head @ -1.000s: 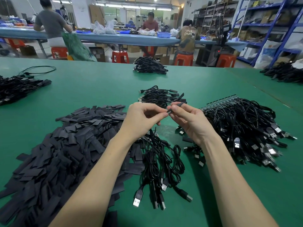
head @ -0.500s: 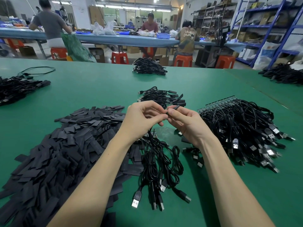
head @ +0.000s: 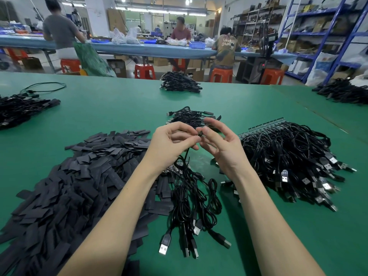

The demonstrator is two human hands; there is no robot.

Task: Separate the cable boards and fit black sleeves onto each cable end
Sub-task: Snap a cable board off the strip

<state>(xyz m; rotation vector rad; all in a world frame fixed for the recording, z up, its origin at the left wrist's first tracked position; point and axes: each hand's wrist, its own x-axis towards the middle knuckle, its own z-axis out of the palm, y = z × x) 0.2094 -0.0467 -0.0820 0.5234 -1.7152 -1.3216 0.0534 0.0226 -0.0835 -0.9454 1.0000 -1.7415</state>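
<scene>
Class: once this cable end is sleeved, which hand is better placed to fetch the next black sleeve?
Probably the left hand: the pile of black sleeves lies on its side, close beside its forearm. The right hand would have to cross over; it sits nearer the unsorted cables.
</scene>
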